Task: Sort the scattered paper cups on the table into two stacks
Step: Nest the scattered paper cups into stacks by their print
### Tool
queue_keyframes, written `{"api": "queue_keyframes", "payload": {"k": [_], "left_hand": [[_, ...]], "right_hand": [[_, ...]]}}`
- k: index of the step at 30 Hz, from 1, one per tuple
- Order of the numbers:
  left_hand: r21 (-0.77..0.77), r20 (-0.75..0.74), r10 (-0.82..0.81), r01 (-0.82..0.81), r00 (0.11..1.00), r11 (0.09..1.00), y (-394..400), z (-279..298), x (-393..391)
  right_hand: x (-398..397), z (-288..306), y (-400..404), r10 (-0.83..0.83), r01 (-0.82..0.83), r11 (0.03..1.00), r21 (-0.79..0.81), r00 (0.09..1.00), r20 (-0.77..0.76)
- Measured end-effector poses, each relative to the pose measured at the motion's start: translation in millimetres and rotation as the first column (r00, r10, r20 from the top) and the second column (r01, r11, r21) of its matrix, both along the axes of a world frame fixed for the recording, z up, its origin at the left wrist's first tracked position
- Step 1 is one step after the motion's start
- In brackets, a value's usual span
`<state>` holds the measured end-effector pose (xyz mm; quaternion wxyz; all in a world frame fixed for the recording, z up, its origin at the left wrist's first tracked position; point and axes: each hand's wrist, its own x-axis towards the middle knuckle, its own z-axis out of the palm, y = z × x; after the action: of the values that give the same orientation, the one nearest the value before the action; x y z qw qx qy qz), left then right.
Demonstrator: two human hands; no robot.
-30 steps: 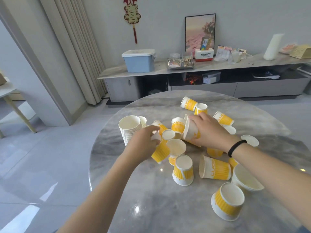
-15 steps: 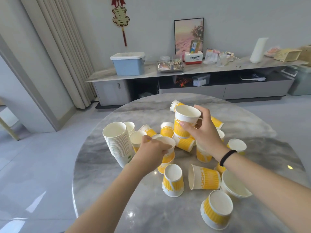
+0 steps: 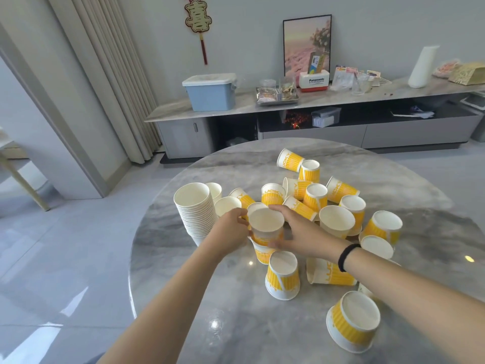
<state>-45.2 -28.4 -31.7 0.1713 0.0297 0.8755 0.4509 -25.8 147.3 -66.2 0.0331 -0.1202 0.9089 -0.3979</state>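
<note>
While both hands meet over the desk [image 3: 236, 324], the left hand [image 3: 231, 229] and right hand [image 3: 299, 235] each grip the upright yellow cup [image 3: 266, 227]; the tall white stack [image 3: 195, 208] stands just left, nearer the left hand.

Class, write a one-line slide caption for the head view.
Both hands, left and right, hold a yellow paper cup beside a tall white stack.

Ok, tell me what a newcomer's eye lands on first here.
The scatter of yellow cups across the middle of the round table, some upright, some tipped, some upside down. At centre the left hand and right hand grip a short yellow stack from either side. Just left of them stands a tall white stack.
</note>
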Motion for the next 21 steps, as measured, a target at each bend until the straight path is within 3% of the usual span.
{"api": "queue_keyframes", "payload": {"k": [3,6,9,12,16,21], "left_hand": [[-0.057,-0.053,0.004,-0.007,0.999,0.998,-3.2,-1.4,3.3],[-0.135,-0.121,0.0,-0.016,0.993,0.991,-3.8,-2.9,8.2],[-0.208,-0.149,-0.043,0.012,0.988,0.978,-1.8,-5.8,15.8],[-0.278,-0.106,-0.096,0.063,0.99,0.958,0.1,-7.3,19.6],[-0.267,-0.032,-0.132,0.119,0.991,0.956,-2.2,-3.0,21.0],[-0.116,0.182,-0.183,0.206,0.966,0.972,-4.0,8.6,22.1]], "right_hand": [[5.8,14.5,9.5,-0.006,0.006,1.0,0.023,1.0,0.016],[14.4,20.3,15.8,-0.083,0.091,0.972,0.218,0.995,-0.047],[30.6,13.8,7.5,-0.126,0.106,0.893,0.438,0.992,0.017],[40.0,-0.2,-5.1,-0.072,0.054,0.855,0.515,0.997,0.016],[39.3,8.5,-5.7,-0.098,0.04,0.909,0.415,0.988,0.12],[33.4,48.2,11.0,-0.195,0.203,0.979,0.004,0.933,0.303]]}}
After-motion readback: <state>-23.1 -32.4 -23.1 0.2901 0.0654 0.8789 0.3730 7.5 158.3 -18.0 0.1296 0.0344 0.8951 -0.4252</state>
